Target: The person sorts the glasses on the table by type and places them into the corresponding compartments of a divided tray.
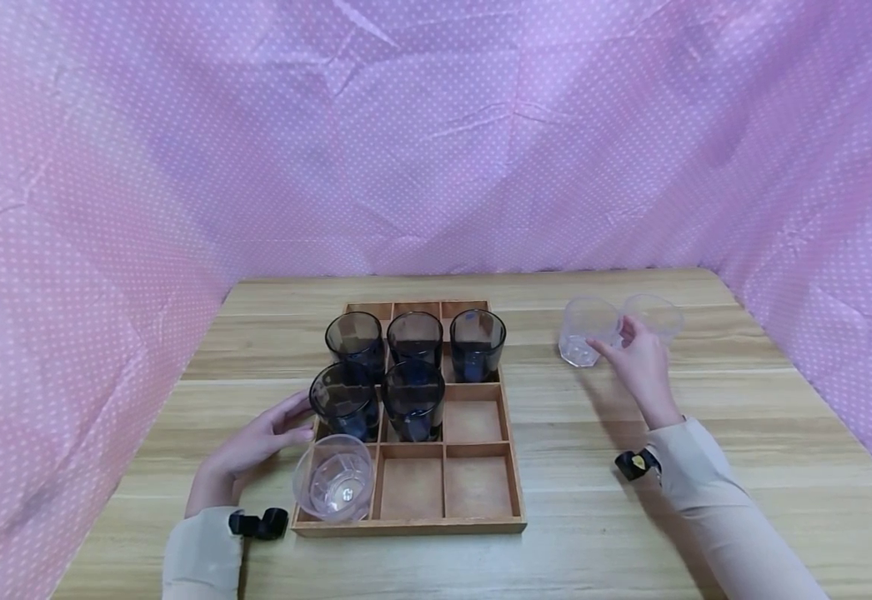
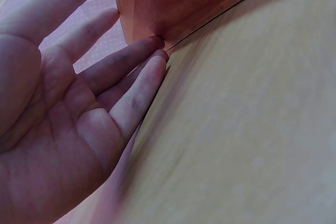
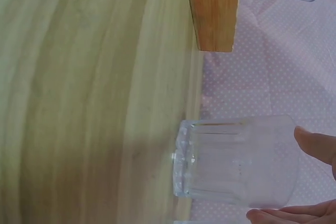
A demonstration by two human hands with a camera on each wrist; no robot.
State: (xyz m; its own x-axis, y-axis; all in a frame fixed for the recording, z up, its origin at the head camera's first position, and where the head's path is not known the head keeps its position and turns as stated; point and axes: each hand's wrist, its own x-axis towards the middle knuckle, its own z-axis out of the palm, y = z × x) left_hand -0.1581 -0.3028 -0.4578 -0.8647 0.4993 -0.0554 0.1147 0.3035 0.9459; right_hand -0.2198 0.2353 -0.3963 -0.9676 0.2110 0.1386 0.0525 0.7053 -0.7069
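Observation:
My left hand lies beside the left edge of a wooden divided tray, fingers extended; in the left wrist view its fingertips meet the tray's outer wall at the tabletop. My right hand reaches to a clear faceted cup standing upright right of the tray. Its thumb overlaps the cup's near side, and its fingers come down by the cup's right side. In the right wrist view the thumb is right at the rim and the fingers stay close along the wall. A second clear cup stands behind the hand.
Several dark tinted glasses, including one at the back right and one at the left, stand in the tray's compartments. Another clear cup occupies the front left compartment. Pink dotted cloth surrounds the wooden table.

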